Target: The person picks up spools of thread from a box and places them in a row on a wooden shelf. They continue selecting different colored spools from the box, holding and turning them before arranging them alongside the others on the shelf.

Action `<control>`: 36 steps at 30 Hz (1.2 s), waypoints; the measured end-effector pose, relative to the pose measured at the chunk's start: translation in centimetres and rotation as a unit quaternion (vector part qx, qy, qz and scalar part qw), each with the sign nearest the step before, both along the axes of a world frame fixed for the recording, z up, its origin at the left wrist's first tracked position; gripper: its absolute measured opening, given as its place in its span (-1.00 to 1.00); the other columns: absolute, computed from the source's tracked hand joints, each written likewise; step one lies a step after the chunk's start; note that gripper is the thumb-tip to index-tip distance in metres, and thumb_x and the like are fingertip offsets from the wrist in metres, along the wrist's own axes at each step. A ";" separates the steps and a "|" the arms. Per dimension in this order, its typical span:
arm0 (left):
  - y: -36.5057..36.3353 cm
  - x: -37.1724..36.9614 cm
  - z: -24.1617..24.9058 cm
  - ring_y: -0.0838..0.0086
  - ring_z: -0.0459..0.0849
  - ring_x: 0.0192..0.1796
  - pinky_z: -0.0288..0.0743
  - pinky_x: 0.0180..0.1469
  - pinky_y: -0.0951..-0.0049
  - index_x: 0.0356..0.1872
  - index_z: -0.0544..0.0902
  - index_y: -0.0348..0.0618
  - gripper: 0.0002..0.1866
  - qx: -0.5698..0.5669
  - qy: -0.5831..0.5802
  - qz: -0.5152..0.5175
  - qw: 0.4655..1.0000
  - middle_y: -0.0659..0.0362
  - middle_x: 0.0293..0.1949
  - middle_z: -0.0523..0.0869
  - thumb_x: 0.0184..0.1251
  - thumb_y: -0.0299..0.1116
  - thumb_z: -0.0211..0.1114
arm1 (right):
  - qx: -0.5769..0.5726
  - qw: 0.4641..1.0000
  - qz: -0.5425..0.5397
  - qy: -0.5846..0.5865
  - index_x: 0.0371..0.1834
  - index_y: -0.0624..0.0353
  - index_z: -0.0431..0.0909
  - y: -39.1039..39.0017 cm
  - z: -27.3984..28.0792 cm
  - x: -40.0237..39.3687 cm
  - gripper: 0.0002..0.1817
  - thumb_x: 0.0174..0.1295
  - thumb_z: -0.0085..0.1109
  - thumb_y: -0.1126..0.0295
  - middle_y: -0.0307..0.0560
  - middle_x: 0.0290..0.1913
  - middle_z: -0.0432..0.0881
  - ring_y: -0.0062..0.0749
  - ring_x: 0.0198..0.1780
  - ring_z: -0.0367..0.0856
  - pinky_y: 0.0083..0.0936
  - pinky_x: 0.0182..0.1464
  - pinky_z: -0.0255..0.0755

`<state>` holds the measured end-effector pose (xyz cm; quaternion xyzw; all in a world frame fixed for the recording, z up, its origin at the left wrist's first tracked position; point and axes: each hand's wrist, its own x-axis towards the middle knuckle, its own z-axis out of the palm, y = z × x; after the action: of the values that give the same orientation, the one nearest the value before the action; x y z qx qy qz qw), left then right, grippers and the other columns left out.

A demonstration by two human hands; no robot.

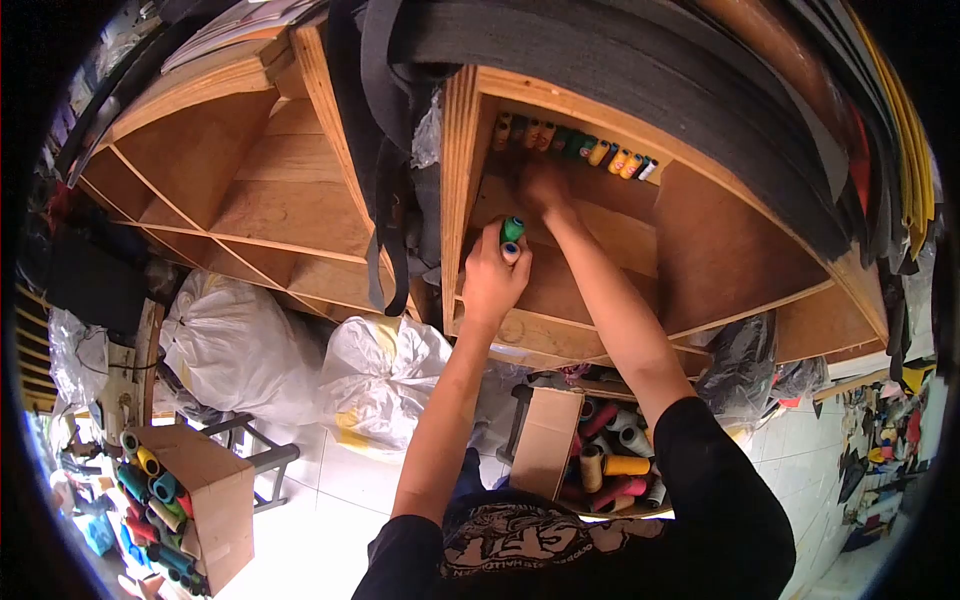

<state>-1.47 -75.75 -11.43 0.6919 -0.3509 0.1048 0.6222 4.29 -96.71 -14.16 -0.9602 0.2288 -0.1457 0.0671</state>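
Two spools fill the left grip. The right hand (grip unclear) is nearer the upright spool row.

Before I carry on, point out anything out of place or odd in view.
Two things: dark strips dangle from atop the shelf down its front, looking loosely draped; and coloured scraps lie strewn at far right, like uncleared litter. The row of spools inside looks orderly.
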 end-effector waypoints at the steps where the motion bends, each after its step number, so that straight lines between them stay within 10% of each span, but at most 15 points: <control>1: 0.0 -0.1 0.0 -0.13 0.62 -0.28 0.51 -0.26 0.07 -0.05 0.48 -0.24 -0.65 0.005 0.009 0.003 1.000 -0.19 -0.33 0.63 0.13 -0.44 0.29 | -0.010 1.000 0.012 -0.018 0.09 -0.04 0.55 -0.1 -0.3 -0.4 -0.63 0.21 0.04 0.25 0.13 0.08 0.55 0.04 0.08 0.54 -0.10 0.07 0.46; 21: -0.3 0.0 -0.1 -0.10 0.65 -0.28 0.52 -0.25 0.13 -0.08 0.50 -0.31 -0.67 0.000 0.013 0.022 1.000 -0.18 -0.35 0.65 0.14 -0.44 0.29 | 0.017 0.987 0.100 -0.125 -0.34 0.22 0.52 1.2 -1.5 -4.3 -0.88 0.06 0.07 0.45 0.25 -0.24 0.53 0.21 -0.13 0.49 -0.06 -0.14 0.40; 27: -0.2 0.1 -0.1 -0.10 0.65 -0.30 0.52 -0.26 0.13 -0.10 0.50 -0.31 -0.68 -0.017 0.004 0.027 0.999 -0.18 -0.39 0.64 0.13 -0.42 0.30 | 0.323 0.894 -0.151 -0.272 -0.20 0.25 0.54 2.4 -4.0 -2.0 -0.84 0.18 0.03 0.49 0.24 -0.17 0.57 0.09 -0.06 0.56 -0.13 -0.04 0.44; 30: -0.2 0.1 0.0 -0.06 0.66 -0.34 0.52 -0.28 0.13 -0.13 0.52 -0.30 -0.69 0.000 -0.003 0.051 0.999 -0.16 -0.45 0.64 0.12 -0.40 0.31 | 0.084 0.977 -0.062 -0.187 -0.15 0.31 0.51 4.1 0.6 -6.8 -0.84 0.25 0.05 0.48 0.11 -0.26 0.61 -0.20 -0.15 0.63 -0.31 -0.12 0.51; 33: -0.2 0.2 -0.3 -0.04 0.66 -0.37 0.51 -0.29 0.14 -0.16 0.54 -0.29 -0.71 0.020 0.033 0.034 0.999 -0.14 -0.48 0.64 0.12 -0.37 0.31 | 0.456 0.849 -0.040 -0.265 -0.10 0.25 0.51 6.4 3.6 -12.6 -0.85 0.37 0.01 0.44 -0.06 -0.35 0.62 -0.37 -0.30 0.62 -0.52 -0.25 0.51; 36: -0.3 0.2 -0.4 -0.15 0.62 -0.28 0.51 -0.23 0.06 -0.12 0.51 -0.30 -0.65 0.030 0.037 0.021 0.999 -0.21 -0.39 0.63 0.06 -0.39 0.32 | 0.583 0.776 0.047 -0.238 -0.10 0.29 0.52 10.4 3.8 -20.8 -0.79 0.33 0.11 0.37 -0.13 -0.36 0.64 -0.53 -0.38 0.64 -0.61 -0.36 0.53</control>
<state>-1.23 -76.01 -11.80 0.7208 -0.3163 0.0815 0.6113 -16.48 -86.33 -10.31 -0.6819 0.2012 -0.2047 0.6728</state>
